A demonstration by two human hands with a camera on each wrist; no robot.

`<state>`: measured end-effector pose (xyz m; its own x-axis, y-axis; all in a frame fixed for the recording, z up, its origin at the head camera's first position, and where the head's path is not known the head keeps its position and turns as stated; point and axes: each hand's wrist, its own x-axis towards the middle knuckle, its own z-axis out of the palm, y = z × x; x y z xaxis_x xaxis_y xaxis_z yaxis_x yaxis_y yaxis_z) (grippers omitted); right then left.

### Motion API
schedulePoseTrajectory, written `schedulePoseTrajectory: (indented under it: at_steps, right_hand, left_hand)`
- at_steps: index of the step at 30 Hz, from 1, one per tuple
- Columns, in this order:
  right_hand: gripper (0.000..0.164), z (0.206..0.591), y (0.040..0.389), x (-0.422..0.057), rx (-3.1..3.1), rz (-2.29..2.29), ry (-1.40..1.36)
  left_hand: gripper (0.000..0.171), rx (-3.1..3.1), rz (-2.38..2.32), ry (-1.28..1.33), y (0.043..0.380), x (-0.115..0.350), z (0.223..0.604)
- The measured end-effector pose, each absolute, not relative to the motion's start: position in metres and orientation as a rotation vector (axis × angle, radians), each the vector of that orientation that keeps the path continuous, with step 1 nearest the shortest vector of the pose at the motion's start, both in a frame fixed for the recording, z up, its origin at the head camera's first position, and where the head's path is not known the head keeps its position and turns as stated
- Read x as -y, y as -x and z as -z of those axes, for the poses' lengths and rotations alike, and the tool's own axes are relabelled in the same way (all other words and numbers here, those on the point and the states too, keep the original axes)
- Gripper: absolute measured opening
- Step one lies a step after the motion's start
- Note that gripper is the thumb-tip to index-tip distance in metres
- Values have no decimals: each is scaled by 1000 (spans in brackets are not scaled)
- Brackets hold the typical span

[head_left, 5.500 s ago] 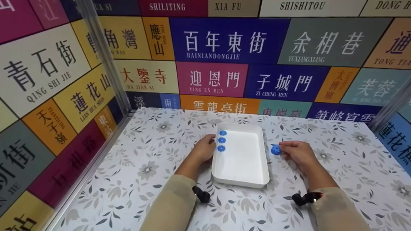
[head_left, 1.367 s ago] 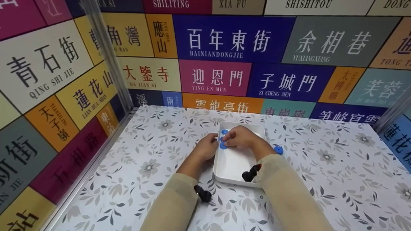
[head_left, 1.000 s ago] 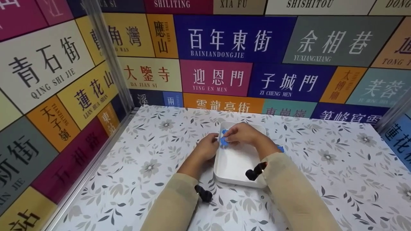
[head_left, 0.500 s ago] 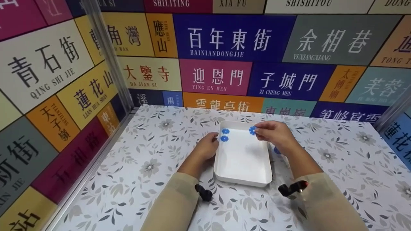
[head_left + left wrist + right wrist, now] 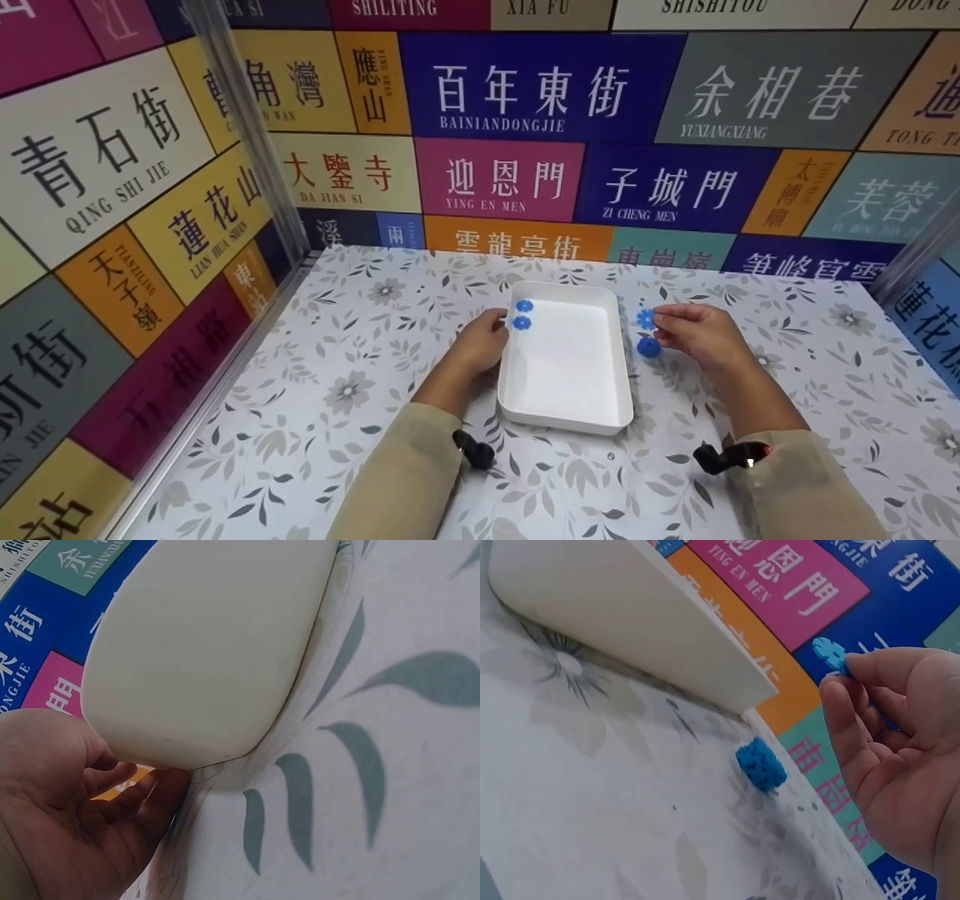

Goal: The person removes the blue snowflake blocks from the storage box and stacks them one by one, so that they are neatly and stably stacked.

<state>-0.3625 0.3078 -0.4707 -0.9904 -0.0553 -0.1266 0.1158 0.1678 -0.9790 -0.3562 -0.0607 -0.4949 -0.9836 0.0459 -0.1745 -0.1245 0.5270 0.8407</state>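
A shallow white tray (image 5: 570, 360) stands on the table, with two blue flower-shaped discs (image 5: 522, 322) near its far left corner. My left hand (image 5: 480, 345) is at the tray's left side; in the left wrist view its thumb and curled fingers meet the tray's edge. To the right of the tray, thumb and forefinger of my right hand (image 5: 697, 334) pinch another blue flower-shaped disc (image 5: 829, 652) by its edge, raised off the table. Just below it, a short blue stack of such discs (image 5: 761, 764) sits on the table.
The table (image 5: 315, 465) wears a white cloth printed with grey leaves and flowers. Walls covered in coloured street-name signs (image 5: 532, 90) rise behind and on the left. Black wrist cameras (image 5: 474, 450) sit at both sleeves.
My right hand took the nearest of three discs from the row in the tray and carried it rightward, over the tray's right wall, to above the blue stack. My left hand stays put.
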Motion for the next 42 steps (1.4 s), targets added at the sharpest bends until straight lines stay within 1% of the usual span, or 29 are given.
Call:
schedulePoseTrajectory:
  at_steps: [6, 11, 21, 28, 35, 42]
  right_hand:
    - [31, 491, 366, -321, -2318, 1880, -97]
    - [31, 505, 369, -328, -2357, 1816, -91]
    - [32, 510, 372, -329, -2397, 1766, -92]
    - [38, 511, 371, -330, -2411, 1727, -131]
    - [50, 514, 372, -331, -2444, 1685, -136]
    - [51, 513, 373, -329, -2436, 1708, -172]
  left_hand:
    - [50, -2580, -1435, 93, 358, 60, 496]
    - [49, -2568, -1442, 112, 358, 60, 496]
    - [50, -2593, -1459, 55, 358, 61, 497]
    - [49, -2577, -1461, 73, 357, 60, 495]
    - [49, -2601, -1472, 36, 355, 60, 493]
    - [49, -2600, -1476, 31, 356, 61, 494]
